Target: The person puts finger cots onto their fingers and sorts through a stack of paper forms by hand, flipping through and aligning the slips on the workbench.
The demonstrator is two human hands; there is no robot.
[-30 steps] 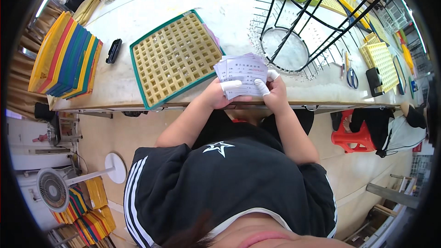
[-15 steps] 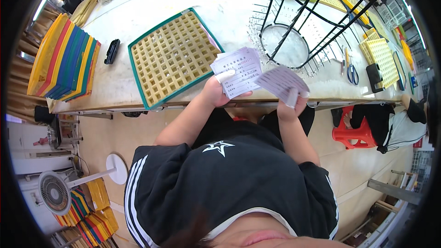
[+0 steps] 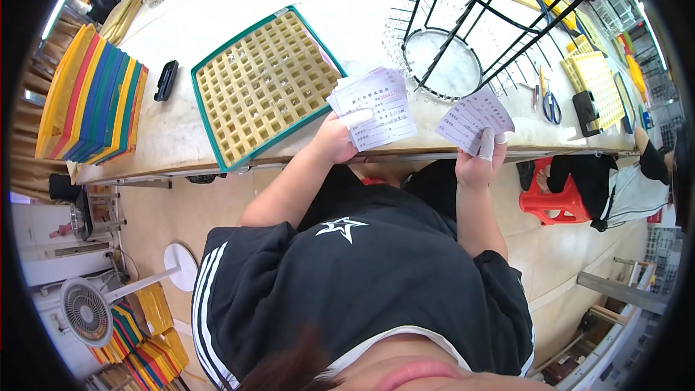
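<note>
A fanned stack of printed paper slips [image 3: 384, 119] is pinched in my left hand [image 3: 337, 139], thumb on top with a white cover over it. My right hand [image 3: 481, 165], white covers on some fingertips, grips another paper slip [image 3: 460, 124] by its lower edge, apart from the stack. Both hands are at the table's near edge. Just left of the stack lies a beige grid tray [image 3: 264, 80] inside a green tray, with small clear pieces in some of its cells. Beyond my right hand stands a round black wire rack [image 3: 443, 96].
Colourful folders [image 3: 94, 101] stand in a stack at the table's left, beside a black clip-like object [image 3: 166, 80]. To the right lie blue-handled scissors [image 3: 552, 112], a black box-shaped object [image 3: 586, 114] and a yellow grid tray [image 3: 594, 87]. Another person sits on a red stool [image 3: 556, 199].
My right hand has moved right with its slip, away from the stack, and the slip now tilts more toward me. My left hand stays nearly in place with the stack.
</note>
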